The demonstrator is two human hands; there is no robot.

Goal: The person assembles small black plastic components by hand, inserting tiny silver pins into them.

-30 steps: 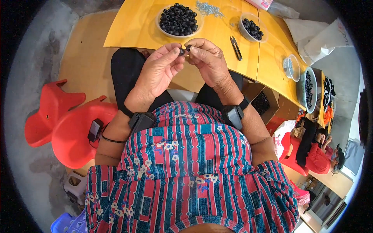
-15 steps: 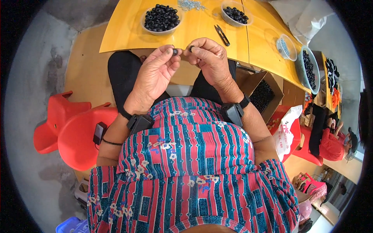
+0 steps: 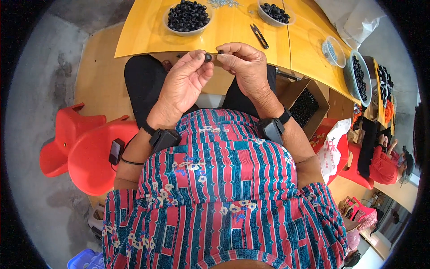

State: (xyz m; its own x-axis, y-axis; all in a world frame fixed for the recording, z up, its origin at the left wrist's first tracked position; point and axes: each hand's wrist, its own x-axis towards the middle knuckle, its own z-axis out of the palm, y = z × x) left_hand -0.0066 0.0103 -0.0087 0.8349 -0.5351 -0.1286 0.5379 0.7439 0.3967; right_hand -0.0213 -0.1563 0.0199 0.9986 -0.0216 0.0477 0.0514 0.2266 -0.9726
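Observation:
Between the thumb and fingers of my left hand (image 3: 187, 81) is a small round black piece (image 3: 208, 58). My right hand (image 3: 245, 67) pinches another small black piece (image 3: 220, 52) at its fingertips. The two hands are close together, a small gap apart, above my lap at the table's near edge. Beyond them stands a clear bowl (image 3: 188, 33) heaped with round, hollow black pieces (image 3: 188, 17). Black thread snips (image 3: 259, 36) lie on the yellow table (image 3: 233, 32) to the right.
Small clear parts (image 3: 220, 3) lie behind the bowl. More tubs (image 3: 274, 21) and a blue-green basin (image 3: 352, 80) of black pieces stand rightward. A cardboard box (image 3: 323, 107) holds more below. Red chairs (image 3: 101, 157) stand left; a person in red (image 3: 384, 167) sits far right.
Both hands have shifted slightly to the right in the picture, and so has the table. The black piece in my left hand shows more of its round side now.

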